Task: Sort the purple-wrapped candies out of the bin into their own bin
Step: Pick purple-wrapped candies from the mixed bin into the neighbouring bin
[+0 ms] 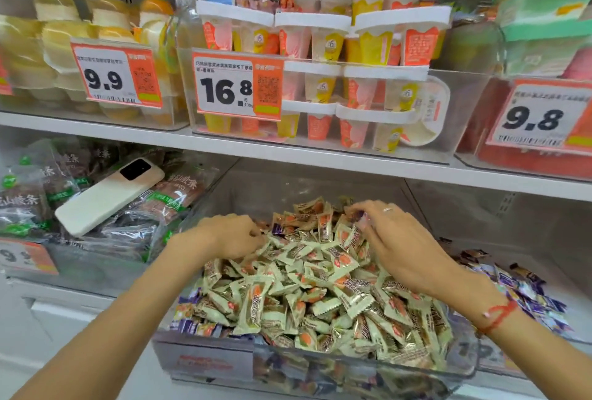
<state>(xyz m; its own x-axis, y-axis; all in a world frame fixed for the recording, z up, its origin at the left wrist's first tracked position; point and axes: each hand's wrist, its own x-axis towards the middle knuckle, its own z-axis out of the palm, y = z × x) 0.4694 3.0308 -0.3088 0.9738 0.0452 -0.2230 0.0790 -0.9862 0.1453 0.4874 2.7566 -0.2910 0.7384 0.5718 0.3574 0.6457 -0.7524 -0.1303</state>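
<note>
Over mixed bin: right hand pinches purple candy; left hand curled into pile, grasp unclear. Lift clear, drop into right bin; avoid snagging cream wrappers.

The shelf board hangs low over the far part of the clear candy bin, so the way in is from the near side and above. Pale-wrapped candies heap past the rim, leaving no bare floor inside. Both hands rest on the heap's far half: left hand, right hand. To the right, the neighbouring bin has open room above its thin layer of purple-wrapped candies. To the left, a phone lies on stacked dark packets.
</note>
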